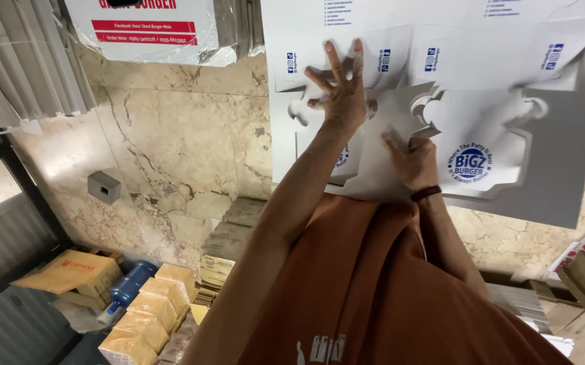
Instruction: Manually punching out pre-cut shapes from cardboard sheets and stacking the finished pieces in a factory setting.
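Here the left hand (341,91) lies spread wide, fingers fanned, palm pressed flat on a white die-cut cardboard box blank (495,115) that carries small blue printed marks and a round blue emblem. The right hand (410,159), with a dark band (426,193) at its wrist, is closed on a cut flap of the same blank, apparently pinching its edge, though the fingertips are hidden behind the cardboard. The blank fills the upper right of the view, in front of a beige marble wall (171,135). An orange-brown sleeve and shirt (367,284) run down from both arms. Further out, at lower left, tan paper-wrapped packages (150,311), a brown carton (69,270) and a blue water bottle (128,284) lie on the floor.
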